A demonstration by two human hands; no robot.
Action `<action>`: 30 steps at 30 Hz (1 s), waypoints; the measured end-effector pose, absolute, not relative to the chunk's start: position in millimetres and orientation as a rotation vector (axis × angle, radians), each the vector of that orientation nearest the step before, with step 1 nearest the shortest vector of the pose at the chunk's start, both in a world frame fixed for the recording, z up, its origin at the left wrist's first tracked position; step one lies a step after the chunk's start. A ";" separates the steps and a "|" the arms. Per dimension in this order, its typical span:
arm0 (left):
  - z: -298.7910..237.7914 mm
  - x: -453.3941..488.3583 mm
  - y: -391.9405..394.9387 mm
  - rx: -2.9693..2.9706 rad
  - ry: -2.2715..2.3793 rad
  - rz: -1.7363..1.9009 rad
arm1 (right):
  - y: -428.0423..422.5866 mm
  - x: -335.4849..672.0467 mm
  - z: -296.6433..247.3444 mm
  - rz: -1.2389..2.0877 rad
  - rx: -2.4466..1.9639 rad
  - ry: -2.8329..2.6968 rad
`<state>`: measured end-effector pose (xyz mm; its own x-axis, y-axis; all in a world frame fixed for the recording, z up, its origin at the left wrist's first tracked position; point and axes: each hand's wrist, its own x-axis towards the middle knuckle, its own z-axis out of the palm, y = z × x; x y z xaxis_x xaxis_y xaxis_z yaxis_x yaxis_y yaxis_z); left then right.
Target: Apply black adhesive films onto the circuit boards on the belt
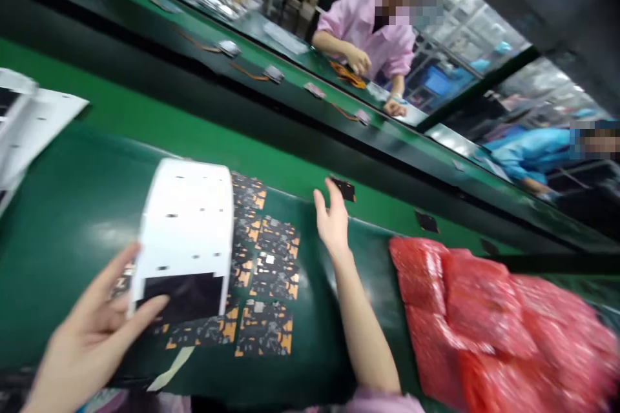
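Observation:
My left hand (pixel 99 329) pinches the lower left edge of a curved white backing sheet (pixel 194 200) with small dark marks. A black rectangular patch (pixel 186 297) covers the sheet's lower end, and my thumb lies at its edge. Under and beside the sheet are several black-and-orange circuit boards (pixel 264 329), laid in rows on the green mat. My right hand (pixel 333 222) reaches to the mat's far edge, thumb and fingers apart. Its fingertips are right beside a small black board (pixel 345 190) on the green belt; whether they touch it I cannot tell.
A red bubble-wrap bundle (pixel 484 316) lies on the right. More white sheets (pixel 48 116) are at far left, and a pale strip (pixel 172 368) sits near the front edge. Another black board (pixel 427 221) rests on the belt. A raised conveyor (pixel 290 87) carries small parts; a person in pink (pixel 372 32) works beyond.

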<state>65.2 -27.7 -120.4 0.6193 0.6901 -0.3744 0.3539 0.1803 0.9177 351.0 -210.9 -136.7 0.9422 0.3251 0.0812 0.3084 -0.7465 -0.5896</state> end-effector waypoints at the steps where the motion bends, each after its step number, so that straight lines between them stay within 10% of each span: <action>1: -122.2 67.7 -30.5 1.362 0.898 0.287 | -208.5 321.2 -136.1 0.089 -2.346 -0.515; 6: -127.3 88.7 -43.6 1.258 0.540 0.133 | -208.9 211.9 -130.2 0.656 -1.459 -0.528; 18: -118.2 86.4 -53.4 1.339 0.414 -0.135 | -232.1 218.3 -129.6 0.317 -1.579 -0.527; 24: -114.5 95.3 -73.4 1.502 0.355 -0.017 | -239.8 186.4 -123.1 -0.490 -2.004 -0.839; 30: -112.8 110.2 -89.2 1.526 0.316 -0.002 | -247.6 160.0 -119.0 -0.387 -1.953 -0.962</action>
